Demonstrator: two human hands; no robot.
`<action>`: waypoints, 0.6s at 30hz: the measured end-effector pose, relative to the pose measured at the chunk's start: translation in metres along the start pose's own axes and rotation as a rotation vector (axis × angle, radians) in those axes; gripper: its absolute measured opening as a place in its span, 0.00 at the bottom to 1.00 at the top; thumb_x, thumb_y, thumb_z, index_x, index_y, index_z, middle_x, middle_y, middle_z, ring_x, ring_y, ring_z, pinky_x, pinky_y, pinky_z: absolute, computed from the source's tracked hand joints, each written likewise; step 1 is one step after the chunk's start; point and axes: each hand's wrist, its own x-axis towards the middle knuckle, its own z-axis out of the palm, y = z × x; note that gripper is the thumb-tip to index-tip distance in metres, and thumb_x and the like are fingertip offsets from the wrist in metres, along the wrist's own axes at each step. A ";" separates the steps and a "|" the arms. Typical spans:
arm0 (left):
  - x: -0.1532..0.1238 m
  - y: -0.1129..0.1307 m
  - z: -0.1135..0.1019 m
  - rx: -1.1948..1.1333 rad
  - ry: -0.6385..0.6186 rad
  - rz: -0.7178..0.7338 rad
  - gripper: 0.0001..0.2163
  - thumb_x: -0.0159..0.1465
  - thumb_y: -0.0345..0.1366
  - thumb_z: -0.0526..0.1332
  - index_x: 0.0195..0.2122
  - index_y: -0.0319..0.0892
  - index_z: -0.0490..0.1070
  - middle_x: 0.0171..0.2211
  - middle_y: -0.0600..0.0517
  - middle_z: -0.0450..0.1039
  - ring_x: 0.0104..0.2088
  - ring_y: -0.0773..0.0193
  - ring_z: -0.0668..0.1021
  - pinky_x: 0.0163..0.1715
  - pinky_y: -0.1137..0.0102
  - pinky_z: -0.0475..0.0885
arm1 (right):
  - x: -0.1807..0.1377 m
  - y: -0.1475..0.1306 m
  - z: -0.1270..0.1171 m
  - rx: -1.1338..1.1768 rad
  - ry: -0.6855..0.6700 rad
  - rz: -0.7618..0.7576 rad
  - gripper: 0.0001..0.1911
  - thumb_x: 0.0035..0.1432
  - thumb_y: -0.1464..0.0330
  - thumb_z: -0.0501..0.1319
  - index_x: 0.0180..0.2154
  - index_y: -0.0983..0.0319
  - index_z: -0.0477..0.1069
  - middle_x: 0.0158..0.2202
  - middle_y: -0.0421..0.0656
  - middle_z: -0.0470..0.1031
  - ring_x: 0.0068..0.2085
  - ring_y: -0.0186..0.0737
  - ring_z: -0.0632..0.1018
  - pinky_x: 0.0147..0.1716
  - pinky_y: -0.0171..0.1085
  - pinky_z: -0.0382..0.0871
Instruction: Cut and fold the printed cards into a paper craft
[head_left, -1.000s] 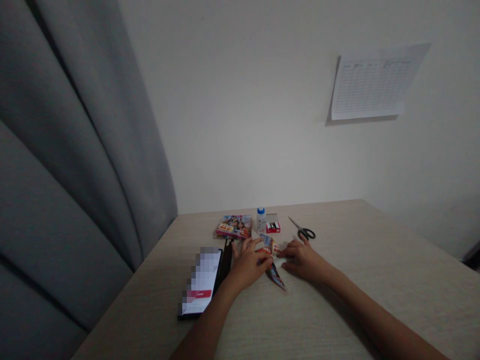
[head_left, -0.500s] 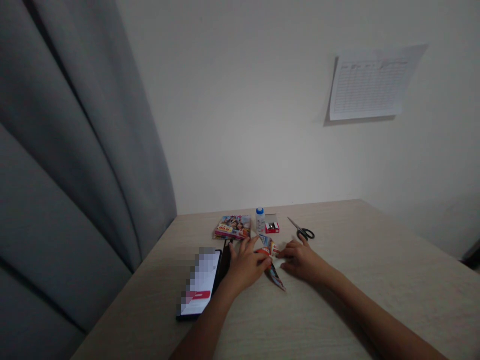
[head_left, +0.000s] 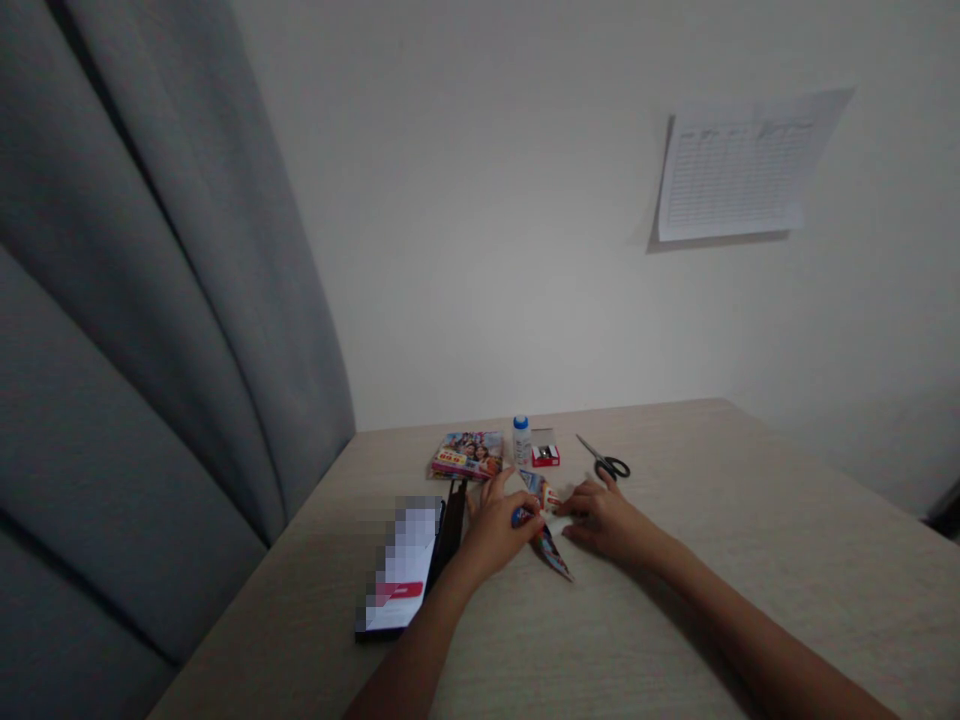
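A folded piece of colourful printed paper (head_left: 551,552) lies on the table between my two hands, one pointed end toward me. With thumb and finger, my left hand (head_left: 495,530) pinches the paper's left part and covers some of it. My right hand (head_left: 604,518) is closed at the paper's right edge, its fingertips pressed together on it. Just beyond the paper stand a small white bottle with a blue cap (head_left: 521,442) and an open little red box (head_left: 546,456). Black-handled scissors (head_left: 611,466) rest beyond my right hand.
A stack of colourful leaflets (head_left: 465,456) lies at the back left. A phone (head_left: 401,565) with a lit screen lies left of my left forearm, beside a dark strip-like object (head_left: 452,520). A grey curtain (head_left: 187,300) borders the left; a printed sheet (head_left: 739,175) hangs on the wall.
The fingers of my left hand have curled in and lifted a part of the paper, so a blue patch now shows by the thumb. My right hand has barely moved.
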 end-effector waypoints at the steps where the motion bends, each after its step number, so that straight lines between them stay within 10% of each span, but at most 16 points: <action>1: 0.000 0.000 0.000 0.000 0.001 -0.001 0.08 0.63 0.43 0.65 0.42 0.54 0.80 0.68 0.51 0.53 0.68 0.44 0.54 0.64 0.38 0.42 | 0.000 -0.001 -0.001 -0.003 0.001 0.001 0.17 0.58 0.63 0.62 0.49 0.55 0.76 0.45 0.47 0.78 0.53 0.50 0.73 0.65 0.63 0.33; 18: -0.002 0.003 0.000 0.154 -0.071 0.065 0.16 0.70 0.50 0.52 0.41 0.57 0.79 0.69 0.57 0.51 0.68 0.42 0.52 0.59 0.29 0.34 | 0.000 -0.003 -0.003 -0.022 -0.001 -0.006 0.17 0.57 0.65 0.62 0.49 0.55 0.76 0.44 0.46 0.78 0.53 0.51 0.73 0.64 0.64 0.36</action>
